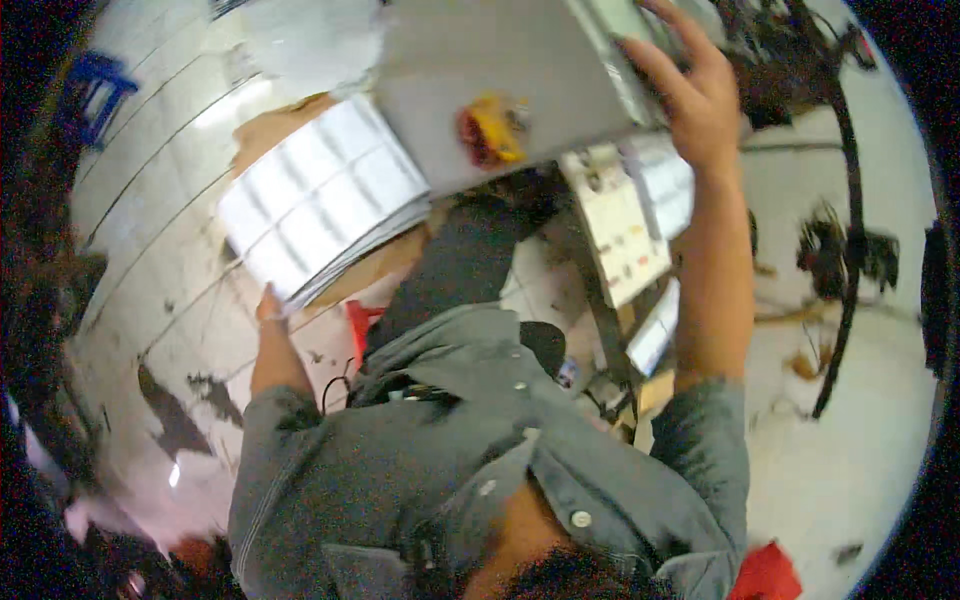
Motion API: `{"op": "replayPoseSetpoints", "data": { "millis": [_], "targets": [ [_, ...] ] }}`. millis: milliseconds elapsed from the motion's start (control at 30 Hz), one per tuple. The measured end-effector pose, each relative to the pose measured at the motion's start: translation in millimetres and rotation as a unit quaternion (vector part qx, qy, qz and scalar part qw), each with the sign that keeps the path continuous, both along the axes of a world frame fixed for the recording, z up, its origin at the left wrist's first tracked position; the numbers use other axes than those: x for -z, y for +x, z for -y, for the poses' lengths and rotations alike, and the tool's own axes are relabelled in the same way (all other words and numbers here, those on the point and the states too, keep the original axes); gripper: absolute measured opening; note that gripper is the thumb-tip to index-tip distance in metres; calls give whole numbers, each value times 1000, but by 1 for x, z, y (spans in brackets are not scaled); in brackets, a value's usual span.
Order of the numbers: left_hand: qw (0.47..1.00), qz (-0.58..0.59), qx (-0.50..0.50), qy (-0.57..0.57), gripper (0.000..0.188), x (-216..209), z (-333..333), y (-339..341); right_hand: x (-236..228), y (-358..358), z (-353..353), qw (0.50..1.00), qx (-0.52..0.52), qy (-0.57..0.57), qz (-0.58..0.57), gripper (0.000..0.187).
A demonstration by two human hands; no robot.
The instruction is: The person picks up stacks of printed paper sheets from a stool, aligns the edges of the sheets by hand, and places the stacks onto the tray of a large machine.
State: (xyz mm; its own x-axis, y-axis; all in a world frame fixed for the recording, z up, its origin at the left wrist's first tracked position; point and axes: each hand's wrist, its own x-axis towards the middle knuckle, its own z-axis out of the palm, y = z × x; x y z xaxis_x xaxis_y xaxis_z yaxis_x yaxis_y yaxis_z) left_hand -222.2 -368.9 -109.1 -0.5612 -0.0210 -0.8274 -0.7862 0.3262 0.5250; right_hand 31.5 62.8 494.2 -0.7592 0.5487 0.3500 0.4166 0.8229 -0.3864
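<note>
Shirt (440, 470) closest to us, grey and buttoned, on the near side of the grey table (430, 60), which is our landmark throughout. Dark trousers (455, 255) reach from the shirt to the table's near edge, and a red object (362, 325) shows just left of them, on the near side of the table.

Out to the left of the table now: the left hand (271, 306) is at the near corner of a stack of white sheets (325, 195), fingers narrow against that corner; blur makes it impossible to tell how firmly they grip. The stack lies left of the table, its right corner close by the table's edge, the top sheet marked off in a grid with grey bands. Brown cardboard (268, 130) peeks out around and beneath it.

Below the table's near edge, toward the right, there's a cream board (625, 235) dotted with small pieces, and pale sheets (660, 185) beside it.

Up on the table itself, near its front edge, sits a yellow and red item (492, 130), too smeared to identify.

And over at the table's right end, the right hand (695, 90)! Fingers wide, right by a pale green-edged panel (612, 45); contact, I can't tell.

Farthest out, well left of the table, a blue stool (97, 95) stands on the tiled floor (165, 120).
</note>
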Motion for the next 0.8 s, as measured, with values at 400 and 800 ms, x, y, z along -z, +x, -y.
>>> {"op": "replayPoseSetpoints", "data": {
  "millis": [400, 800],
  "targets": [
    [807, -166, 462, -328, 78, -28, 48, -24, -3, -13, 9, 990, -31, -105, -91, 42],
    [963, -63, 148, -217, 76, -76, 19, -14, -15, -20, 22, 999, 18, 32, -41, 50]
  ]
}}
